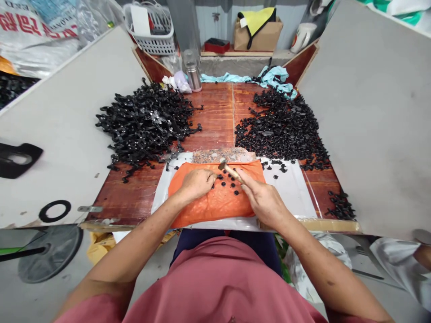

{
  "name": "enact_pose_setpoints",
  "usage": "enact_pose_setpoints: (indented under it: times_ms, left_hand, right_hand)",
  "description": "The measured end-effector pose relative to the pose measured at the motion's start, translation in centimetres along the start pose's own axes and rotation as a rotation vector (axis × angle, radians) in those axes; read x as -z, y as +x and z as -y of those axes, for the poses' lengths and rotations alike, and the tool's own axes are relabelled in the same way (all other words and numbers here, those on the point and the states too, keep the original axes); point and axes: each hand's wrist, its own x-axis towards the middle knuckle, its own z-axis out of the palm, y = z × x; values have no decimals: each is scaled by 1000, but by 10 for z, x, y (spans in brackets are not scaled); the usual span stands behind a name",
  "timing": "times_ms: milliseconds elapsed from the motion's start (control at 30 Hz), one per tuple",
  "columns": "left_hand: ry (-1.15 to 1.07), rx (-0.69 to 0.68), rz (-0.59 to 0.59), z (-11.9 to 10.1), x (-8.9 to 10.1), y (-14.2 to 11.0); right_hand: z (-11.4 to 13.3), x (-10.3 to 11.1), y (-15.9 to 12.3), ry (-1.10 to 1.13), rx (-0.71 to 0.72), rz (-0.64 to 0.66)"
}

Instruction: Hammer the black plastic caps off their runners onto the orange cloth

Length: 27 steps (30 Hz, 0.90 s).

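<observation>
An orange cloth lies on a white sheet at the front of the table, with several small black round parts scattered on it. My right hand is wrapped round the wooden handle of a small hammer; its metal head hangs over the far part of the cloth. Just left of the hammer head, my left hand is closed in a pinch low over the cloth. A black round part shows at its fingertips, and I cannot tell whether it is gripped. The left palm is hidden.
Black parts form a large heap on the left and another heap on the right. Grey panels wall in both sides. At the back stand a bottle, a light blue cloth and a white basket.
</observation>
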Motion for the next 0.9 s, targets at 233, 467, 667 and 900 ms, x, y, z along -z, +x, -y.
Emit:
enact_pose_setpoints:
  times_ms: [233,467,667,900]
  left_hand:
    - [-70,-57,31,4,2,-3]
    - [-348,-217,69,22,7,-17]
    - [-348,-203,22,21,3,-17]
    - [-367,-189,6,23,-1,-12]
  right_hand:
    - [-5,-8,7,-141,-59,88]
    - [-4,-4,11,-144,-47,101]
    - [1,6,8,-105,18,26]
    - [3,1,12,-113,-80,94]
